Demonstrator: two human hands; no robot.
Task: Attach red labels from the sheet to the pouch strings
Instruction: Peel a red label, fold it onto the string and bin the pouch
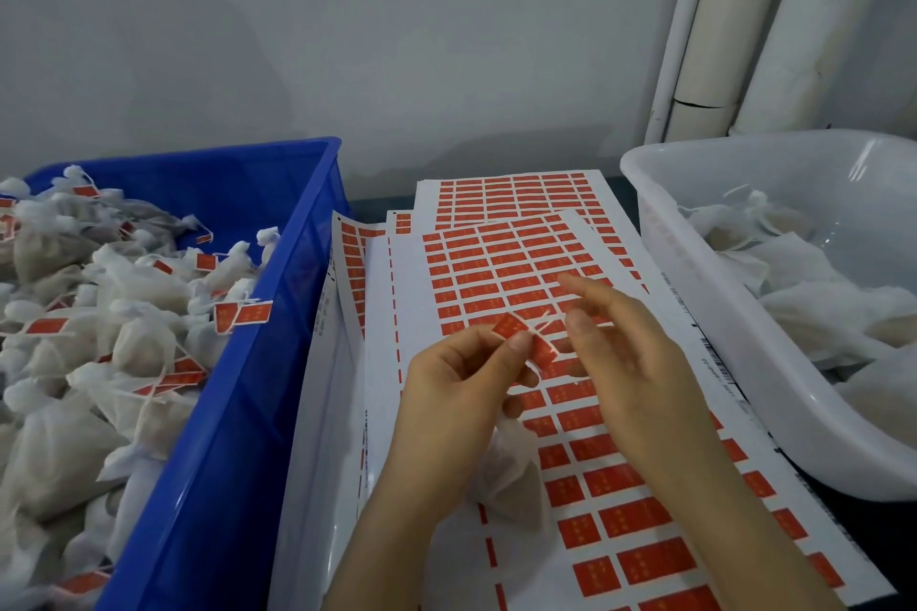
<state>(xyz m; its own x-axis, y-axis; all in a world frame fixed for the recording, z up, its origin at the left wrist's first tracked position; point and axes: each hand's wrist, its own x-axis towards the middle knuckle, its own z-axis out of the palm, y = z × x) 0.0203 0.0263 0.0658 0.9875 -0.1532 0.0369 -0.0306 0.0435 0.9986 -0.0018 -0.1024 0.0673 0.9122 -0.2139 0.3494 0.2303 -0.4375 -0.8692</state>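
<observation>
Sheets of red labels [501, 263] lie stacked on the table in the middle. Above them my left hand [456, 382] pinches a red label [513, 327] between thumb and forefinger, folded over the thin white string [541, 319] of a pouch. The white pouch [511, 471] hangs below my left palm, over the sheet. My right hand [620, 342] is beside the label, thumb and fingers loosely extended, thumb near the string; whether it touches the string is unclear.
A blue crate [278, 362] at left is full of white pouches with red labels on their strings. A translucent white tub [719, 313] at right holds pouches without labels. White pipes [734, 25] run up the grey wall behind.
</observation>
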